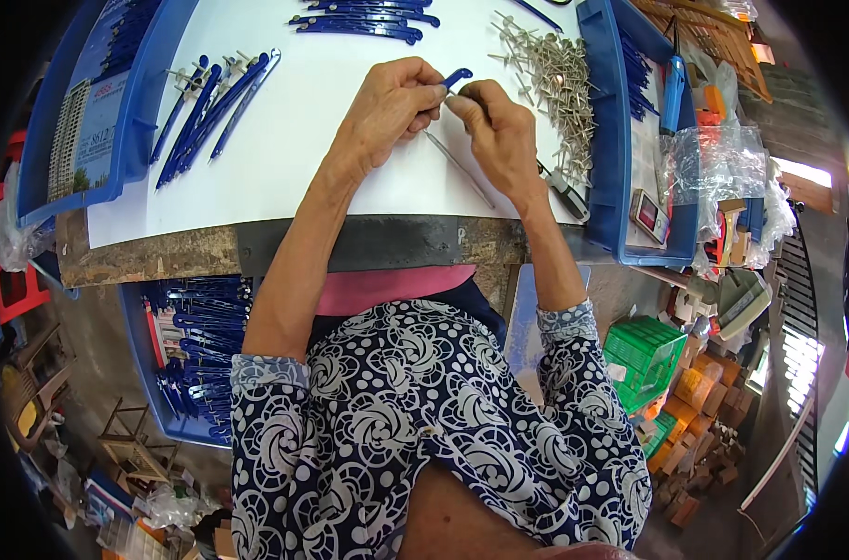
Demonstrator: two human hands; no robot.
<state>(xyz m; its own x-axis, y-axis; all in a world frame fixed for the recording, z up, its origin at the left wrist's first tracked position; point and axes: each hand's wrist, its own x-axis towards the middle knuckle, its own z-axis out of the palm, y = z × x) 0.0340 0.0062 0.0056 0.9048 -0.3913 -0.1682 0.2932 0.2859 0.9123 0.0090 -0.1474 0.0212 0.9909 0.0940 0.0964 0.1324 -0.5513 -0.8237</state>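
My left hand [387, 107] is closed on a slender blue hooked piece [458, 77], whose curled end shows past the fingertips. Close beside it, my right hand [499, 135] is closed too, thumb and fingers pinched at the same spot; whatever it pinches is hidden. Below the hands a thin grey rod [459, 168] slants across the white work surface [284, 196]. Silver pins [555, 93] with flat round heads lie heaped to the right. Several blue pieces [200, 121] with pins on them lie at the left, and a stack of blue pieces [364, 21] lies at the far side.
Blue bins flank the work surface at left [116, 159] and right [611, 177]. A dark-handled tool [566, 194] lies by my right wrist. The right bin holds a small device with a screen [648, 215]. Below the table edge, another bin holds blue pieces [205, 345].
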